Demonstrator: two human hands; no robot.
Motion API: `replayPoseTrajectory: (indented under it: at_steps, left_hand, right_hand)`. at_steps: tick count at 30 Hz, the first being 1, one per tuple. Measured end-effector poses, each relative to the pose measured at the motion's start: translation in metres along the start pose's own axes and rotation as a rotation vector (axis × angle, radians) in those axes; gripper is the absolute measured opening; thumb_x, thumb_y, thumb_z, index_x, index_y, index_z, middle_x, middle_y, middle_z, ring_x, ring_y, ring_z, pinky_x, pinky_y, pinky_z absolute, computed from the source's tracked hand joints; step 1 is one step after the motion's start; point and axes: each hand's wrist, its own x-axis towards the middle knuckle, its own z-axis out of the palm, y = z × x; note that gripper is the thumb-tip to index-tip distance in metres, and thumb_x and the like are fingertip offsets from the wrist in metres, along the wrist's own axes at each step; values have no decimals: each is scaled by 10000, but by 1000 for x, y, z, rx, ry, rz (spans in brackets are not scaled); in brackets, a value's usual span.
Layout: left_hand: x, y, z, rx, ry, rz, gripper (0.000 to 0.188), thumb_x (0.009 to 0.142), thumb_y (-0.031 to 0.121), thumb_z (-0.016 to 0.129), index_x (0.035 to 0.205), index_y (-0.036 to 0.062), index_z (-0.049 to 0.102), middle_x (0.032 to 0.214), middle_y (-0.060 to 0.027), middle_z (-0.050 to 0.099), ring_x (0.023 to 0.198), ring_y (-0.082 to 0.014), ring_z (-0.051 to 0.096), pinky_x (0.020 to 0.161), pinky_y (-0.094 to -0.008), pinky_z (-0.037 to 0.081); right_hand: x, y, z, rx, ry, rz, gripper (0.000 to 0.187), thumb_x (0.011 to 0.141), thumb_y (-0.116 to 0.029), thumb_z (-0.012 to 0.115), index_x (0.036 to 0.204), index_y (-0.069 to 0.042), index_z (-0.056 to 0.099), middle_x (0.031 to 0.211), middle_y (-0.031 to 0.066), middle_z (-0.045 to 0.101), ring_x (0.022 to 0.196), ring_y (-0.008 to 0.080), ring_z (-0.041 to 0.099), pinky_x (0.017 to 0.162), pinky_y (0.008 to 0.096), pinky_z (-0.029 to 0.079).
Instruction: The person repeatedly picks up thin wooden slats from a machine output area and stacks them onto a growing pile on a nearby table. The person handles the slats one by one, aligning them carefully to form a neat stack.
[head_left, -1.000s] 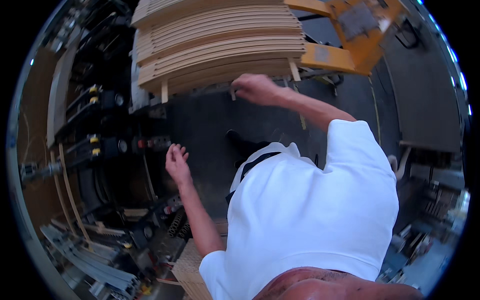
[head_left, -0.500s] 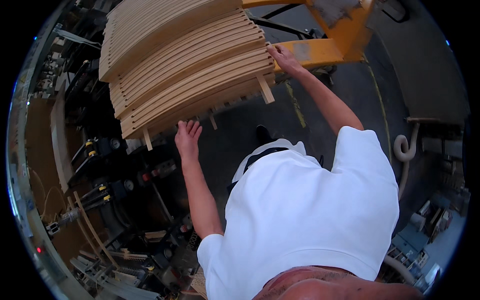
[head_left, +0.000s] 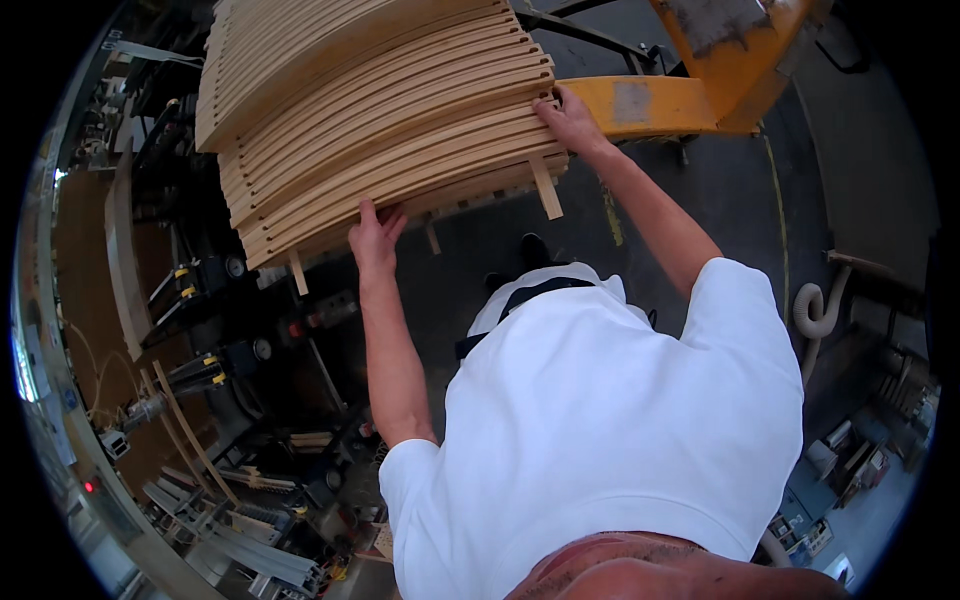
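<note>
Pale-wood grooved slats (head_left: 400,115) lie stacked just ahead of you, between and beyond both hands. Your left arm reaches forward, nearly straight; left hand (head_left: 375,242) part open, thumb up against stack's near edge, fingers bent just beside it. Your right arm angles forward and inward; right hand (head_left: 572,126) half curled at stack's right end, touching wood. Cannot tell whether either has firm hold.

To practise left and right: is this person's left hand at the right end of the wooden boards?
No, the right hand is at that end of the boards; the left hand is farther left.
</note>
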Motion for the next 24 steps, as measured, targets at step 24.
replayPoseTrajectory:
  at_steps: [24]
  left_hand:
    - [1,-2,-27,-201,-161,-148,498,975,399,578,1254,-7,506,1126,-165,590,1057,-311,613,930,-464,527]
  right_hand:
    - [-36,-33,-14,-263,-106,81,492,882,-310,584,1235,34,597,1088,211,675,1040,305,643,913,383,479]
